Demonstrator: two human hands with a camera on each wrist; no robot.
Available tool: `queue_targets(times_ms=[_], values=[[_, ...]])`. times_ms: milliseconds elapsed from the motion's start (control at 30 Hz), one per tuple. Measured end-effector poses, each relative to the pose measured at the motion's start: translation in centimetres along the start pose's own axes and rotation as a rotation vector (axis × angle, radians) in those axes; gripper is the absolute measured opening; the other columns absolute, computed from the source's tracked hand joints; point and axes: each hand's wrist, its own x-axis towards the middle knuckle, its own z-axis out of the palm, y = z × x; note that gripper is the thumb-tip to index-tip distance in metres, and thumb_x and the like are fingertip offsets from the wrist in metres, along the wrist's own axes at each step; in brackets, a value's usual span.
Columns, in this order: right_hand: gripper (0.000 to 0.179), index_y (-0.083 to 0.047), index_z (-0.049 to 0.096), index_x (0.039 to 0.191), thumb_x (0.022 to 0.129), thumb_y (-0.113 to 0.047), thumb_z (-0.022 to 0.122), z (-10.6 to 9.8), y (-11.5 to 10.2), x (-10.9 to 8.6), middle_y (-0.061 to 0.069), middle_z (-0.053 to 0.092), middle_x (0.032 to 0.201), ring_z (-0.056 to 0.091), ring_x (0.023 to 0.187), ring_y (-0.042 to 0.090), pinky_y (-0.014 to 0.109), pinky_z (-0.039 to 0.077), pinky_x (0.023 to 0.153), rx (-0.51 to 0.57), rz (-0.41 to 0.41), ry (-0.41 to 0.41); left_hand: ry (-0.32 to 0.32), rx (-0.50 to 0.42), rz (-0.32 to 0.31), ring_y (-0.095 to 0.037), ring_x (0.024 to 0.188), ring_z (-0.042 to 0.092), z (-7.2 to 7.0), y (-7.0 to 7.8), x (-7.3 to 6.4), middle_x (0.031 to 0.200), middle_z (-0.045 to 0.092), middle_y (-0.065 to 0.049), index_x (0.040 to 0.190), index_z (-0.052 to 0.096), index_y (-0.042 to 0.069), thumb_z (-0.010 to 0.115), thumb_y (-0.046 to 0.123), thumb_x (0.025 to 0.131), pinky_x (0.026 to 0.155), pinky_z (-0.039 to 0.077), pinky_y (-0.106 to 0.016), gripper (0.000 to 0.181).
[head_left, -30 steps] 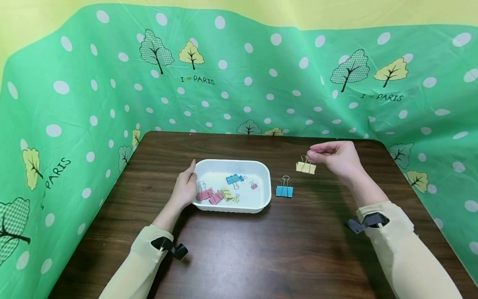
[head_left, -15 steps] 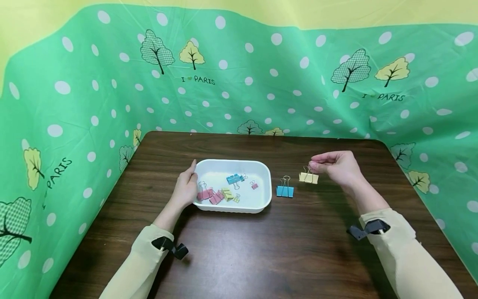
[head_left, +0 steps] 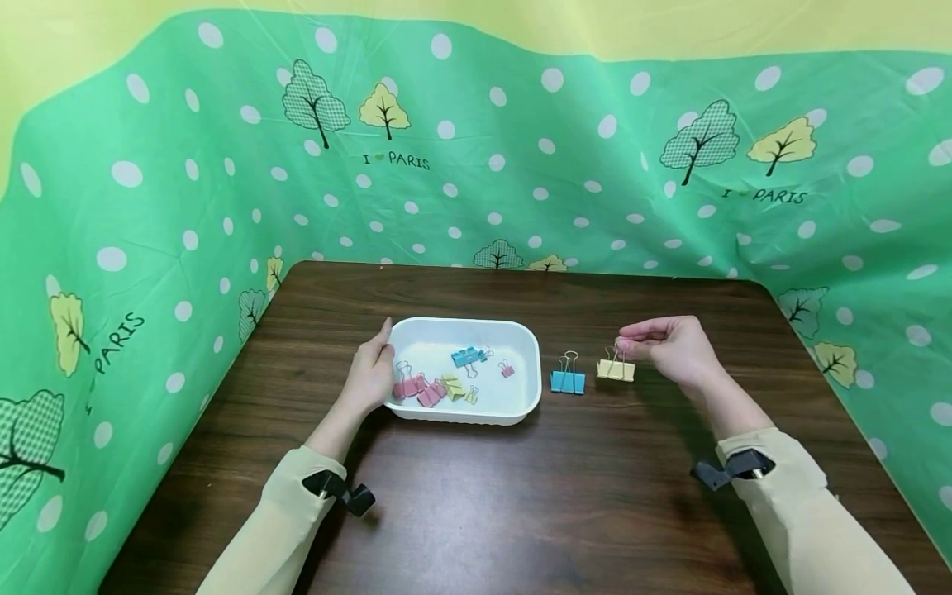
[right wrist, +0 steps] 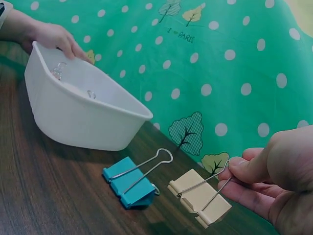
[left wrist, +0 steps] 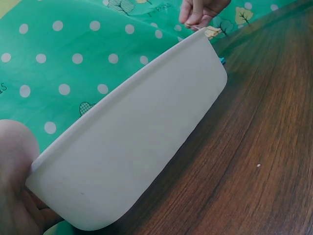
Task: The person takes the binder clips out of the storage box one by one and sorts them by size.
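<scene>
At the left end of a white plastic tray (head_left: 464, 330), my left hand (head_left: 372, 368) grips the rim, with the thumb at the rim and fingers below it in the left wrist view. My right hand (head_left: 680, 351) pinches the wire handle of a large pale yellow binder clip (head_left: 615, 370). This clip hangs upright at table height; whether it touches the wood I cannot tell. Just left of it, a large blue binder clip (head_left: 568, 382) stands on the table, handles up, apart from both the yellow clip and the tray. The right wrist view shows the yellow clip (right wrist: 200, 197) beside the blue clip (right wrist: 131, 185).
Inside the tray lie pink clips (head_left: 430, 392), a blue clip (head_left: 466, 356), a yellow clip (head_left: 451, 385) and several smaller ones. The dark wooden table (head_left: 476, 512) ends at a green dotted cloth (head_left: 416, 207) behind and at both sides.
My right hand has lowered the yellow binder clip toward the table and slightly to the right, level with the blue clip. The left hand and tray have stayed put.
</scene>
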Motion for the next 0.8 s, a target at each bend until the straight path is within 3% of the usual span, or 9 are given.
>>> queue_targets(times_ms=[433,800], values=[[0.039,0.014,0.071,0.122,0.093,-0.01,0.083,0.3,1.1,-0.5,0.016,0.079,0.103,0.078,0.09,0.018,0.022,0.059,0.081,-0.044,0.003,-0.031,-0.002,0.001,-0.006,-0.033,0.153,0.031,0.0,0.0,0.0,0.167,0.033,-0.015,0.161,0.033,-0.007,0.035,0.006,0.11,0.127,0.019,-0.046,0.053],[0.036,0.013,0.071,0.121,0.094,-0.007,0.082,0.8,2.0,-0.8,0.021,0.078,0.106,0.078,0.091,0.018,0.028,0.062,0.081,-0.067,-0.017,-0.057,-0.003,0.001,-0.004,-0.033,0.154,0.03,0.1,-0.2,0.0,0.168,0.032,-0.014,0.162,0.033,-0.006,0.034,0.007,0.11,0.127,0.019,-0.047,0.053]])
